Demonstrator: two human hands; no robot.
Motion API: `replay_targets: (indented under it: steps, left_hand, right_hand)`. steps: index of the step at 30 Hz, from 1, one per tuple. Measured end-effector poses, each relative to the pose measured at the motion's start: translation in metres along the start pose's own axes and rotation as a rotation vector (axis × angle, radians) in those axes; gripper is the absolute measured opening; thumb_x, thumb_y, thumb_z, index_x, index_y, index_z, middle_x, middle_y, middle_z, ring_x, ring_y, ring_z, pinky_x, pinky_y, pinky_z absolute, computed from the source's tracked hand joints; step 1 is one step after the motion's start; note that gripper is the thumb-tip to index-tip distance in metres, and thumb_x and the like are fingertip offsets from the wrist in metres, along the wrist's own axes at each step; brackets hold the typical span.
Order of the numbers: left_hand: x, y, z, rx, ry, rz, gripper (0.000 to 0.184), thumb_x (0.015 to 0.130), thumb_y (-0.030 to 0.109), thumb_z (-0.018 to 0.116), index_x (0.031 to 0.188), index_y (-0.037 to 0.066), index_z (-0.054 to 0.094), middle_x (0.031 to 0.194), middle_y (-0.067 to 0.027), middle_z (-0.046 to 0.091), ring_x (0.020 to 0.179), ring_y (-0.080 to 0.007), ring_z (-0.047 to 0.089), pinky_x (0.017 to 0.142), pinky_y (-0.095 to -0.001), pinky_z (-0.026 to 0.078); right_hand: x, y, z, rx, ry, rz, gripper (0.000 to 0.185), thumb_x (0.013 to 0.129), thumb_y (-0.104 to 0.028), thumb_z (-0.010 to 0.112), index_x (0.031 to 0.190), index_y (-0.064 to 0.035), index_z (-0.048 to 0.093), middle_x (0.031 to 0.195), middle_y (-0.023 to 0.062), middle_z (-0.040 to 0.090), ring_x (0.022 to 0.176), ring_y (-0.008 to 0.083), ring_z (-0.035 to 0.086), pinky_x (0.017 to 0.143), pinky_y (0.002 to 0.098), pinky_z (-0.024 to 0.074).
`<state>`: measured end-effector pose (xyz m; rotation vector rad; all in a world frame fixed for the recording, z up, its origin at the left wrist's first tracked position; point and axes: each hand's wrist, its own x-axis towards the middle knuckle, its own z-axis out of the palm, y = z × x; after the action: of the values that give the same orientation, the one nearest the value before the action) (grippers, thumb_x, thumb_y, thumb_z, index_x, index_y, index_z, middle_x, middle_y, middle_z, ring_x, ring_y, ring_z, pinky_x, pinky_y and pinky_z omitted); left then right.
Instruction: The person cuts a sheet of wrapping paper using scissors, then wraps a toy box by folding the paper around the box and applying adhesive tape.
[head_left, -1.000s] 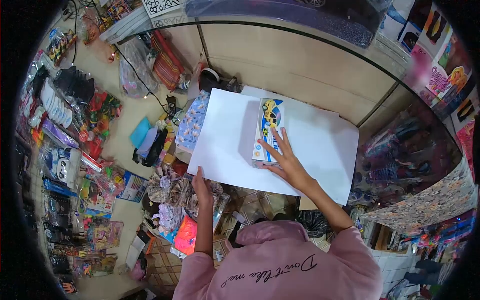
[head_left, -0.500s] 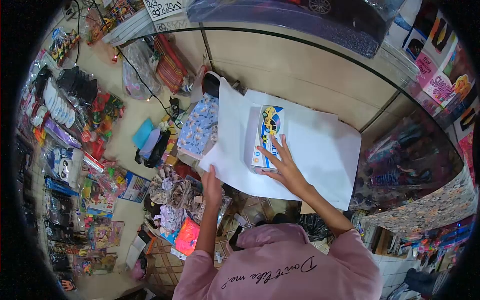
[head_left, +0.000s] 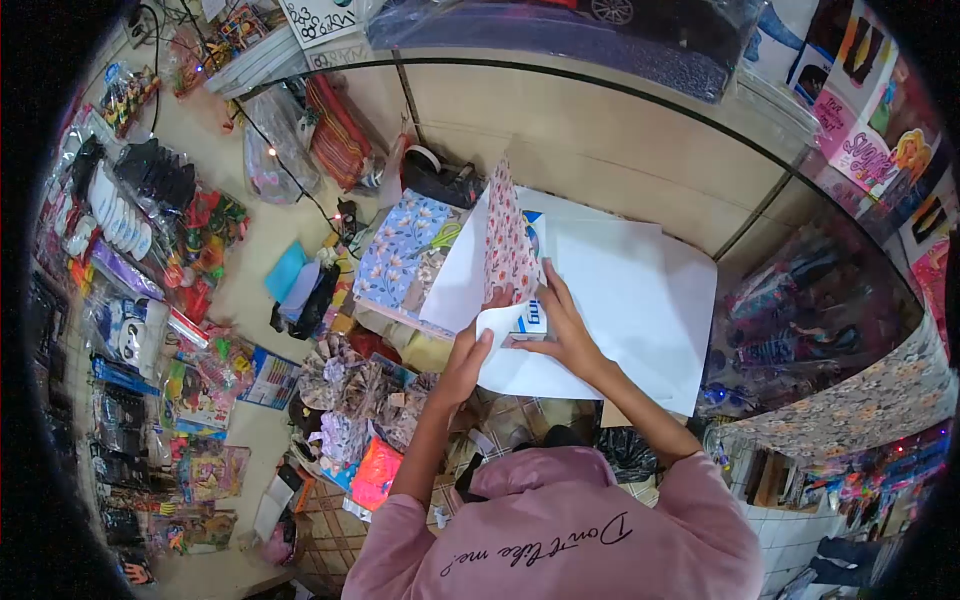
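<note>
Well to the left of the left fingers, clear plastic-wrapped goods (head_left: 125, 325) cover a pale surface. Nearer to these fingers lies a turquoise flat piece (head_left: 286, 270), and on their near-left side a heap of ruffled beige patterned fabric (head_left: 345, 390) with a bright orange-pink packet (head_left: 374, 472) below it. Ahead and to the left of the left fingers lies a blue flower-printed sheet (head_left: 400, 238), with a pair of green looped handles (head_left: 446, 234) at its right edge and a black object with a pale ring (head_left: 440, 178) beyond. The left hand (head_left: 466, 366) grips the folded edge of a white-backed paper sheet with a pink-and-red floral print (head_left: 508, 235): thumb on the white back, fingers on the print. The raised sheet leans over the left part of a white, blue-lettered rectangular carton (head_left: 533, 320), located between the two hands. The right hand (head_left: 572, 335) has its fingers extended and parted, set against the carton's right side, with the thumb at its near end. Flat white paper (head_left: 640, 295) extends to the right of the right fingers; well beyond it hangs a grey floral cloth (head_left: 835, 425).
</note>
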<state>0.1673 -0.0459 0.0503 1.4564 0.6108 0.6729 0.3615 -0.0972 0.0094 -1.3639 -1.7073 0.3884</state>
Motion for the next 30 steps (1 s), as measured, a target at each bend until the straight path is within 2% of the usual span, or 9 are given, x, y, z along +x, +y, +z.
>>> replay_targets:
  steps: [4, 5, 8, 10, 13, 16, 22, 25, 30]
  left_hand:
    - [0.006, -0.044, -0.01, 0.075, -0.041, 0.33, 0.069, 0.09, 0.026, 0.053, 0.145, -0.003, 0.024, 0.149, -0.0197, 0.029, 0.138, -0.0259, 0.026, 0.113, -0.0358, 0.017]
    - [0.005, -0.057, -0.013, 0.096, -0.024, 0.298, 0.073, 0.088, 0.027, 0.055, 0.146, -0.003, 0.021, 0.15, -0.0194, 0.027, 0.139, -0.0261, 0.024, 0.113, -0.0364, 0.016]
    - [0.009, -0.068, -0.01, -0.03, 0.089, 0.193, 0.068, 0.093, 0.03, 0.051, 0.143, -0.006, 0.024, 0.147, -0.0171, 0.032, 0.137, -0.024, 0.029, 0.112, -0.0341, 0.019]
    - [0.008, -0.098, -0.017, -0.342, 0.181, -0.064, 0.064, 0.096, 0.033, 0.048, 0.141, -0.008, 0.027, 0.145, -0.0155, 0.035, 0.135, -0.0225, 0.031, 0.112, -0.0323, 0.021]
    - [-0.004, -0.1, -0.027, -0.244, 0.304, -0.07, 0.043, 0.1, 0.014, 0.041, 0.137, -0.007, 0.036, 0.135, -0.0145, 0.046, 0.122, -0.0222, 0.046, 0.107, -0.0352, 0.031]
    - [-0.006, -0.106, -0.029, -0.392, 0.286, -0.097, 0.047, 0.103, 0.025, 0.033, 0.136, -0.008, 0.036, 0.134, -0.0147, 0.047, 0.121, -0.0199, 0.047, 0.106, -0.0332, 0.032]
    - [-0.012, -0.083, -0.018, -0.181, 0.129, -0.077, 0.056, 0.101, 0.033, 0.039, 0.139, -0.007, 0.032, 0.145, -0.0146, 0.035, 0.134, -0.0225, 0.032, 0.11, -0.0317, 0.022]
    - [-0.011, -0.064, -0.016, -0.138, 0.088, -0.183, 0.057, 0.098, 0.031, 0.044, 0.141, -0.005, 0.032, 0.148, -0.0146, 0.032, 0.138, -0.0229, 0.025, 0.111, -0.0314, 0.02]
    - [-0.003, -0.024, -0.007, 0.143, -0.052, 0.091, 0.059, 0.091, 0.025, 0.054, 0.141, 0.0, 0.034, 0.148, -0.0142, 0.034, 0.142, -0.0276, 0.02, 0.114, -0.0391, 0.016]
  right_hand:
    - [0.003, -0.007, -0.003, 0.063, -0.01, 0.045, 0.089, 0.068, -0.016, 0.081, 0.143, -0.0088, 0.034, 0.154, 0.0215, 0.007, 0.141, 0.0372, 0.018, 0.11, 0.0424, 0.031]
    - [0.003, -0.009, -0.003, 0.079, -0.01, 0.053, 0.09, 0.067, -0.016, 0.081, 0.143, -0.0087, 0.034, 0.154, 0.0218, 0.008, 0.141, 0.037, 0.019, 0.11, 0.0421, 0.0308]
    - [0.001, -0.018, -0.003, 0.063, -0.004, 0.06, 0.09, 0.066, -0.013, 0.081, 0.143, -0.0116, 0.035, 0.155, 0.0203, 0.008, 0.14, 0.0365, 0.02, 0.11, 0.0422, 0.0311]
    - [-0.002, -0.018, 0.002, 0.059, -0.005, 0.057, 0.088, 0.067, -0.013, 0.081, 0.143, -0.0119, 0.037, 0.155, 0.0197, 0.009, 0.14, 0.0359, 0.02, 0.11, 0.0421, 0.0313]
    - [-0.006, -0.014, 0.01, 0.041, 0.015, 0.022, 0.086, 0.066, -0.012, 0.081, 0.141, -0.012, 0.04, 0.154, 0.0199, 0.012, 0.14, 0.0359, 0.021, 0.11, 0.042, 0.0324]
    - [-0.009, -0.011, 0.015, 0.034, 0.046, 0.013, 0.084, 0.065, -0.014, 0.082, 0.139, -0.0115, 0.044, 0.153, 0.0206, 0.016, 0.139, 0.0364, 0.024, 0.108, 0.0421, 0.0344]
    - [-0.011, -0.012, 0.016, -0.058, 0.103, -0.021, 0.083, 0.064, -0.019, 0.083, 0.138, -0.0108, 0.045, 0.151, 0.0212, 0.024, 0.134, 0.0389, 0.033, 0.104, 0.0424, 0.0391]
    - [-0.01, -0.018, 0.016, -0.184, 0.082, -0.002, 0.086, 0.066, -0.026, 0.082, 0.139, -0.0066, 0.042, 0.149, 0.0235, 0.025, 0.133, 0.0403, 0.035, 0.103, 0.0422, 0.0396]
    - [-0.012, -0.022, 0.003, -0.218, -0.066, -0.027, 0.085, 0.074, -0.033, 0.077, 0.14, 0.0009, 0.036, 0.15, 0.027, 0.018, 0.134, 0.0419, 0.032, 0.106, 0.0422, 0.0366]
